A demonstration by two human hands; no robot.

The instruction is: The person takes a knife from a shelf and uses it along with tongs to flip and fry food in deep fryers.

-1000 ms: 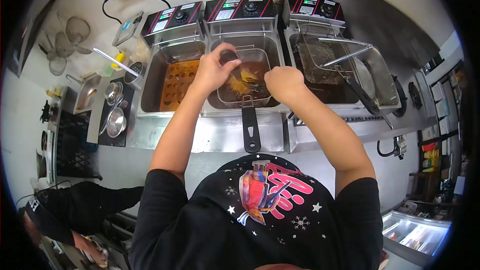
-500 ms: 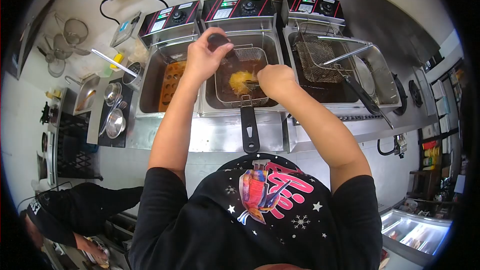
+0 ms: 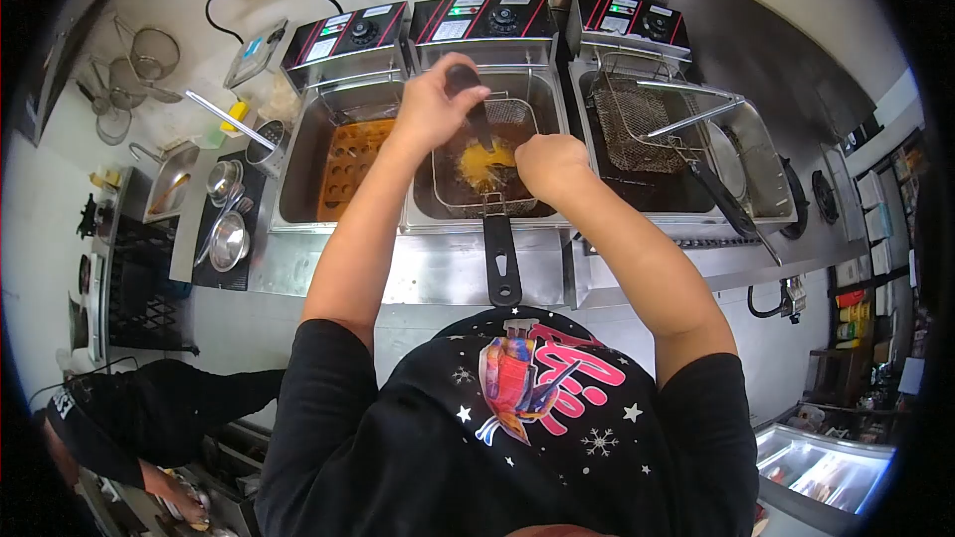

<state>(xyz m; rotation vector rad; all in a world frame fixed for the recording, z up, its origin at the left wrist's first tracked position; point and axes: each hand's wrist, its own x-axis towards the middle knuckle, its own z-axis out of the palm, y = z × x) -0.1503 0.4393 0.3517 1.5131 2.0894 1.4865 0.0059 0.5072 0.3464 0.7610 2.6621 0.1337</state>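
My left hand (image 3: 434,107) is closed around a black utensil (image 3: 479,119), holding it steeply over the middle fryer. Its lower end reaches the yellow food (image 3: 481,165), which bubbles in dark oil inside a wire fry basket (image 3: 453,201). My right hand (image 3: 550,167) is closed at the basket's right side. A thin dark utensil (image 3: 505,168) runs from it to the food; most of this tool is hidden by the fingers. The basket's black handle (image 3: 501,264) points toward me over the fryer's front edge, and neither hand is on it.
The left fryer (image 3: 284,201) contains an orange-brown tray with round holes (image 3: 348,164). An empty wire basket (image 3: 632,129) and tongs (image 3: 696,117) rest over the right fryer. Metal bowls (image 3: 230,242) stand at left. A co-worker (image 3: 139,423) is at lower left.
My left hand has moved right, bringing the black utensil's lower end down to the yellow food. My right hand stays nearly in place. The whole view has shifted slightly.
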